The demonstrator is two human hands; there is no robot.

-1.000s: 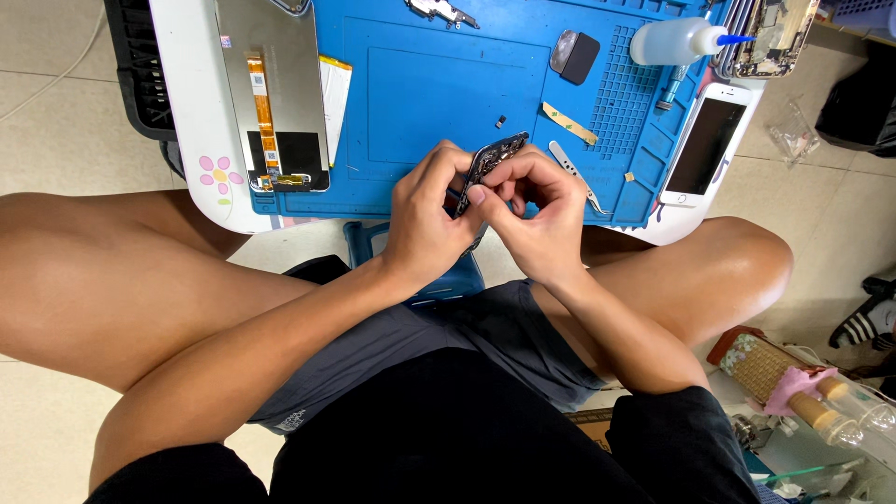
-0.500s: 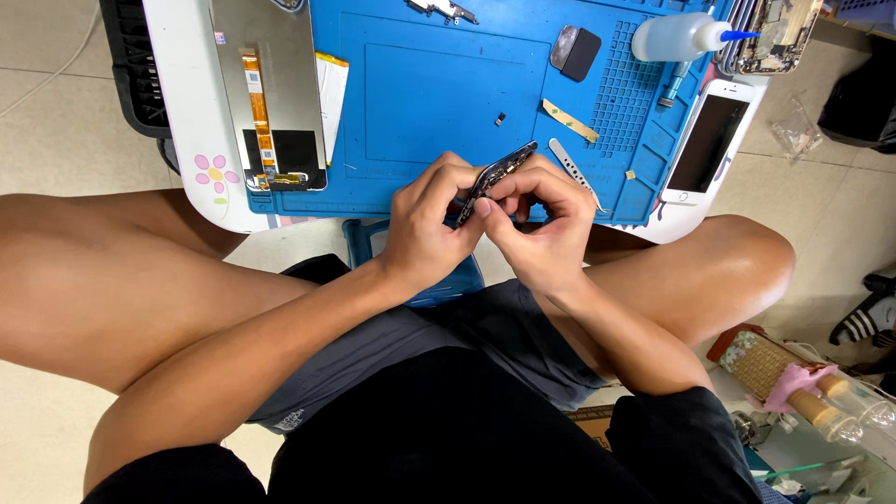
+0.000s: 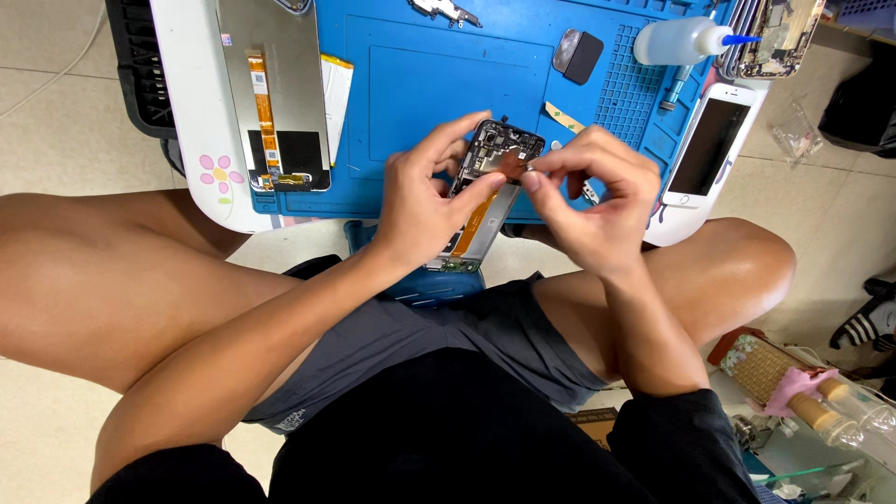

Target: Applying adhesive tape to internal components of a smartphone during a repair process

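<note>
The person wears dark grey fabric shorts (image 3: 411, 359) and a black short-sleeved top (image 3: 467, 448); forearms, hands and legs are bare.

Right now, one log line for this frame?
left hand: holds opened phone | right hand: pinching at phone's top | blue mat beneath

L hand (image 3: 420, 210) holds opened phone (image 3: 485, 191); R hand (image 3: 602, 201) fingers pinch inside.

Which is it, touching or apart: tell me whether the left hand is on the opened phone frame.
Touching. The head view shows the left hand wrapped around the opened phone frame, thumb lying across its inner face and fingers behind its edge.
</note>
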